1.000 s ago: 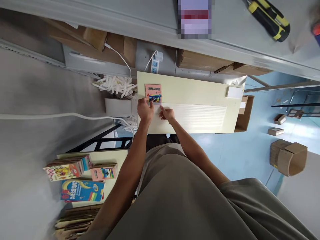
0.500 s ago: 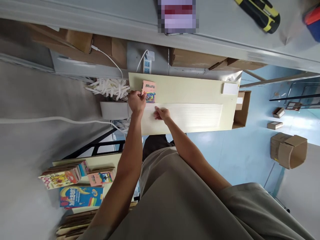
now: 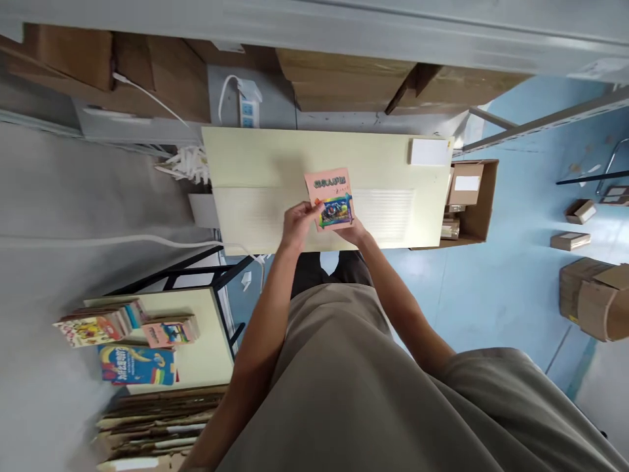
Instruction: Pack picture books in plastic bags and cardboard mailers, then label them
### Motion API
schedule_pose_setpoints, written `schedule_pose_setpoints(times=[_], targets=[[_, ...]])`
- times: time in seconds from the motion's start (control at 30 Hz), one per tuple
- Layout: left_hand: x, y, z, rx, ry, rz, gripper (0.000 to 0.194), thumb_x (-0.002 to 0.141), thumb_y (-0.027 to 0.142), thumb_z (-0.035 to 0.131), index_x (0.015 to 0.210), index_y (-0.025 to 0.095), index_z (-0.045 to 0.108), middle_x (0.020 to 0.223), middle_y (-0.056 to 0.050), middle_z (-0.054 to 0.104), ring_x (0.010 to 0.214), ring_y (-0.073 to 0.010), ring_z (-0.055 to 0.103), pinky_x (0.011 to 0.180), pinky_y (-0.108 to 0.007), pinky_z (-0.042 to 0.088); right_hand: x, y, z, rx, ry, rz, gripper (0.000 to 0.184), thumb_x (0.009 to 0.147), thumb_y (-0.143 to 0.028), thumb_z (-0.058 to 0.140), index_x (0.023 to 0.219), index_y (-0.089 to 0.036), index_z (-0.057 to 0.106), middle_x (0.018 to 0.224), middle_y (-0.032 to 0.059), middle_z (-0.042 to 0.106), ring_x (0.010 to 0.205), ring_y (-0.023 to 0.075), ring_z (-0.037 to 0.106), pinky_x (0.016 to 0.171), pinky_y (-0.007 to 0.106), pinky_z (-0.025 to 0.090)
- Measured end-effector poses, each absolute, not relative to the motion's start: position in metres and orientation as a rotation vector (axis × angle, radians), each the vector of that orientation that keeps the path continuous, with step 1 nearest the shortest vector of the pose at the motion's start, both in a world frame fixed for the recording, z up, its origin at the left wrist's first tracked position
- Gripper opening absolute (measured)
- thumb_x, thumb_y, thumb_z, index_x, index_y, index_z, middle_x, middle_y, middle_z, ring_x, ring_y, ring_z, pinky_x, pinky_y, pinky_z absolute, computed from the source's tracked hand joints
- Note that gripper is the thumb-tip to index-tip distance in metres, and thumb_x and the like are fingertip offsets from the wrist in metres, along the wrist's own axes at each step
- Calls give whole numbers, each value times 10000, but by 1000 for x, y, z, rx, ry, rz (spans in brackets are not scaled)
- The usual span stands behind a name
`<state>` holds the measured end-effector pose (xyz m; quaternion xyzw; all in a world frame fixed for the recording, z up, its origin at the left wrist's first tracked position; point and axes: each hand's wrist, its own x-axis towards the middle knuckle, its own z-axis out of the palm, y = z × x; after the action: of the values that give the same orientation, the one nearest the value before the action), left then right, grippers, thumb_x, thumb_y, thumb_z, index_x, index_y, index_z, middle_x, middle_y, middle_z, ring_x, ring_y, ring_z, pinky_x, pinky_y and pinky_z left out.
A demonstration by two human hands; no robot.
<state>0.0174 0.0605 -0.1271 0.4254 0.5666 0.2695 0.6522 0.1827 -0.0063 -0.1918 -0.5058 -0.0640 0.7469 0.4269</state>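
Note:
A pink book (image 3: 330, 187) with a colourful picture on its cover is held up above the pale yellow table (image 3: 255, 151). My left hand (image 3: 297, 223) is closed on the book's lower left edge, its thumb lying over the cover. From the lower right, my right hand (image 3: 352, 231) grips the same book, with most of its fingers hidden beneath. Under the book lies a sheet of white ribbed material (image 3: 388, 213) on the table. A white flat box (image 3: 428, 152) rests at the table's far right corner.
To the left, stacked books (image 3: 170, 332) sit on a smaller table (image 3: 196, 354), with folded cardboard (image 3: 162, 419) below. An open carton (image 3: 484, 203) stands off the right end. A power strip (image 3: 249, 108) lies behind the table; a white cable (image 3: 147, 239) crosses the left side.
The pink book has been lifted off the table's left end and brought right, towards me. My right hand has come to hold it too. The view has shifted.

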Motion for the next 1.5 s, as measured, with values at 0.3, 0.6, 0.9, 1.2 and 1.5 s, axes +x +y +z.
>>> schedule_pose_setpoints(times=[0.3,0.6,0.9,1.2,1.5], targets=[[135,-34,-202,1026,1381,306,421,805,604,919,782,214,763,786,-45,785,808,-236,755,719,-304,541,316,-131,-189,-1720,-347,1387,526,817,-727,931,897,-237,759,753,-24,705,654,148,612,654,292,579],[149,-22,-233,1286,1606,191,211,892,412,867,854,242,748,944,-98,864,977,-296,821,916,-371,601,340,-116,-190,-2161,-720,1198,260,1085,-408,671,1140,-199,814,1160,119,889,1010,250,837,976,361,653],[141,-19,-237,1263,1539,265,139,918,331,798,896,221,718,975,-98,845,925,-242,787,875,-327,602,375,-159,-183,-2449,-608,933,328,1059,-430,715,1262,-174,740,1234,186,861,1067,298,821,1010,436,638],[144,-23,-229,1257,1646,323,117,925,313,807,911,209,756,1006,-113,864,983,-274,811,940,-356,613,349,-144,-157,-2267,-971,952,282,1126,-479,632,1017,-234,719,1059,113,846,974,277,810,968,397,622],[137,-22,-217,1305,1666,357,177,1017,387,703,998,224,770,1074,-111,867,1048,-279,802,1026,-383,600,285,-91,-167,-2135,-1251,1276,161,1124,-355,682,1061,-236,771,1277,113,779,1093,264,755,1120,413,599]])
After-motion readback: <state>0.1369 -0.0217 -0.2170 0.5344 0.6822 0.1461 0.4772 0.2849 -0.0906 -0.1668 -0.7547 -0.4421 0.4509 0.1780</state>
